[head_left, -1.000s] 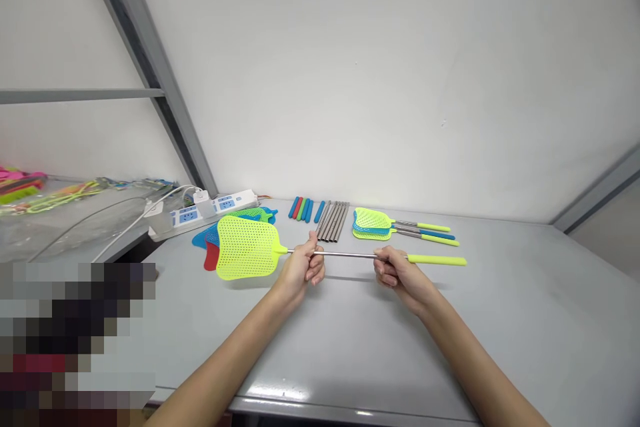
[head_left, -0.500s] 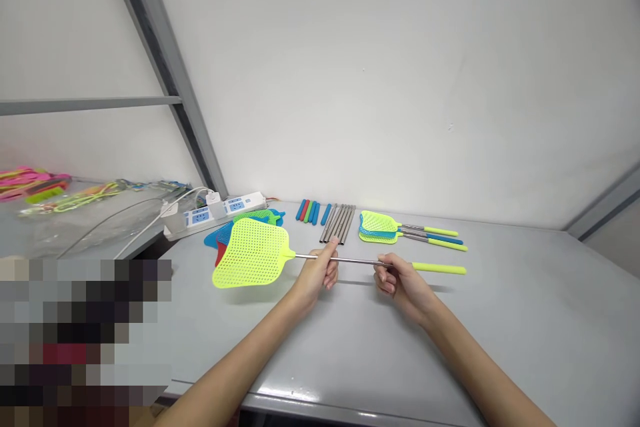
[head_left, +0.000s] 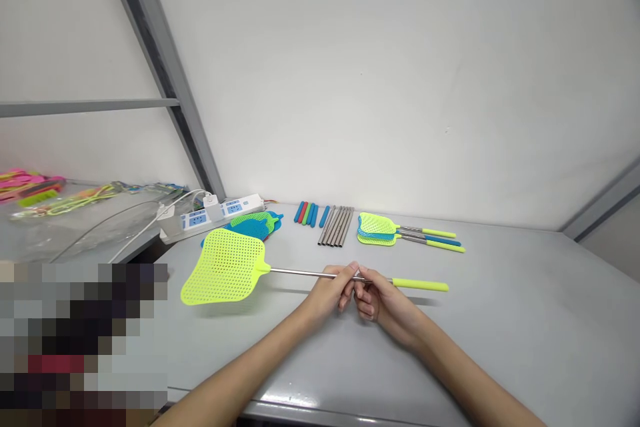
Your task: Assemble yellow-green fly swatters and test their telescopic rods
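Note:
A yellow fly swatter [head_left: 227, 267] with a perforated head, a thin metal rod and a yellow grip is held level above the table, its head to the left. My left hand [head_left: 336, 290] is closed on the rod near its middle. Right beside it, my right hand [head_left: 377, 293] pinches the same rod just left of the yellow grip. The fingers of both hands meet at the rod. Behind them lie several steel tubes [head_left: 337, 227], and to the right several swatters [head_left: 377, 228] rest in a stack.
Several coloured grips [head_left: 306, 213] lie by the wall. At the left, loose swatter heads [head_left: 253, 227] sit in front of a white power strip [head_left: 215, 217] with cables. Plastic bags [head_left: 85, 220] lie farther left. A grey metal post [head_left: 165, 73] rises behind.
My hands have come together along the rod, which were apart before. The swatter has shifted left and slightly nearer to me.

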`<state>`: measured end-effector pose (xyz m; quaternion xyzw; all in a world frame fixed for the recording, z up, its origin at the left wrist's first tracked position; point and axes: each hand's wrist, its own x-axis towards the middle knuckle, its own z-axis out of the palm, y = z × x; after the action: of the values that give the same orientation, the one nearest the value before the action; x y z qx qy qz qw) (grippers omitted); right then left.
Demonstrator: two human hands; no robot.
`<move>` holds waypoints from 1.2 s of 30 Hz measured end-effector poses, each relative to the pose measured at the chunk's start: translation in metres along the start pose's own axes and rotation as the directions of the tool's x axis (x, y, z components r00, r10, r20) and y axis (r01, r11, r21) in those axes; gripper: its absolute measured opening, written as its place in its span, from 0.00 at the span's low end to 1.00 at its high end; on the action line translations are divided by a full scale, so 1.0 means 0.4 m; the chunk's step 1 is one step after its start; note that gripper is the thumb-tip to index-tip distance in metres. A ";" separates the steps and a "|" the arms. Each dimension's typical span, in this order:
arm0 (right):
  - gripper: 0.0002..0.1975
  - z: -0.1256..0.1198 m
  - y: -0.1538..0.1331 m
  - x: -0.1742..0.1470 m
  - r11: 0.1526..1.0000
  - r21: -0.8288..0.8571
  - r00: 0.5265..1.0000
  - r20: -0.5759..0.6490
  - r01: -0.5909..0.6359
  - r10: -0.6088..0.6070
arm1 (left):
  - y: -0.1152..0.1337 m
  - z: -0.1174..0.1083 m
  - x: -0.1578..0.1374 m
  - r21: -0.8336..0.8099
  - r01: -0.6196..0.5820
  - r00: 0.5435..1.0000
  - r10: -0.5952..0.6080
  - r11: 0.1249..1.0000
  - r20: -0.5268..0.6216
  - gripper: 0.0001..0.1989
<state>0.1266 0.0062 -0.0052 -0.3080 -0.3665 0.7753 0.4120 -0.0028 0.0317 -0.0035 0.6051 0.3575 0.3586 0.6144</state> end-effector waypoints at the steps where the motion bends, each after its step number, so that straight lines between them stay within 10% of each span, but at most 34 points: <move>1: 0.18 -0.001 0.000 0.000 1.000 0.005 1.000 0.002 0.002 -0.002 | 0.003 0.000 -0.001 0.007 -0.011 1.000 0.011 1.000 0.006 0.23; 17: 0.17 -0.007 0.009 0.013 0.999 0.021 0.992 -0.120 0.040 -0.038 | -0.004 0.014 0.002 -0.329 0.136 0.988 -0.104 0.935 0.112 0.18; 36: 0.17 -0.015 0.011 0.017 0.999 0.038 0.998 -0.064 0.016 -0.014 | -0.008 0.007 0.004 -0.166 0.109 0.992 -0.097 0.980 0.079 0.18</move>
<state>0.1262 0.0123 -0.0131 -0.3216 -0.3404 0.7690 0.4352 0.0005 0.0315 -0.0065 0.5435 0.3346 0.3341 0.6936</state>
